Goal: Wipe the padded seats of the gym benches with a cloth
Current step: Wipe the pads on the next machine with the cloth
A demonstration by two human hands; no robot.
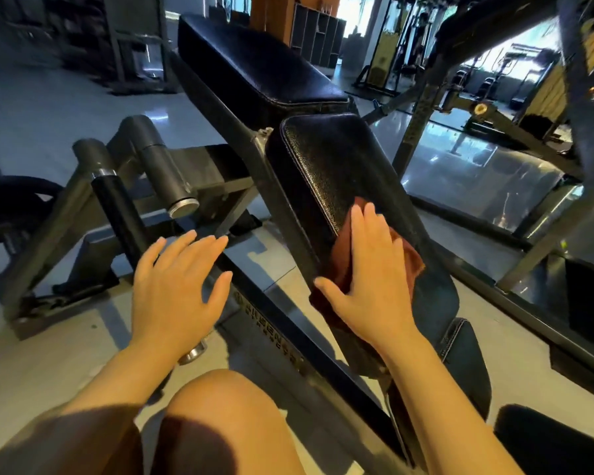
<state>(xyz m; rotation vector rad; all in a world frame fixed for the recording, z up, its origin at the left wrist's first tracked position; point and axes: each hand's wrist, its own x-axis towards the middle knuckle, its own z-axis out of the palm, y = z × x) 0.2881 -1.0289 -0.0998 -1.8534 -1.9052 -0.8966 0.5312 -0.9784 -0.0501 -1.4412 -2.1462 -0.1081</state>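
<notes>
The right hand (pixel 371 275) lies flat, fingers straight, pressing a reddish-brown cloth (pixel 408 258) beneath it onto the black padded seat (pixel 330 159); the left hand (pixel 175 279) hovers spread and empty beside the bench frame (pixel 271 303)

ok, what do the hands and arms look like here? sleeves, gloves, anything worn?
Both hands are bare: no gloves, rings or watch on the left hand or the right hand. Forearms are uncovered all the way to the bottom of the frame, with no sleeves in view. Fingernails look short and unpainted. Brown shorts show at the bottom left, above a bare knee.
</notes>
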